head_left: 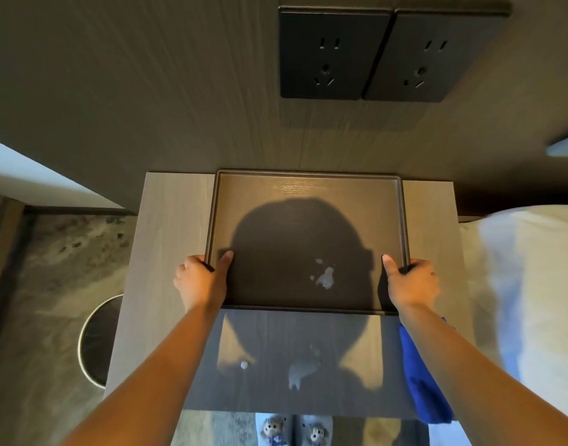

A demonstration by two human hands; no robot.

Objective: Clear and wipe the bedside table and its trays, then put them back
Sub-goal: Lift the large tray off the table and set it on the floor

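A dark brown rectangular tray [308, 185] lies at the back of the light wood bedside table [167, 239], against the wall. My left hand [200, 281] grips its left rim near the front corner, thumb inside the tray. My right hand [411, 281] grips the right rim the same way. A pale wet smear [326, 278] marks the tray's floor near the front right. A second smear [300, 371] and a small white drop [244, 365] lie on the table's front part. A blue cloth [421, 381] lies at the table's right front edge, under my right forearm.
Two black wall sockets [389, 54] sit above the table. A white bed [527, 284] stands on the right. A round dark bin with a metal rim [97, 342] stands on the floor at the left. My slippers [294, 429] show below the table's front edge.
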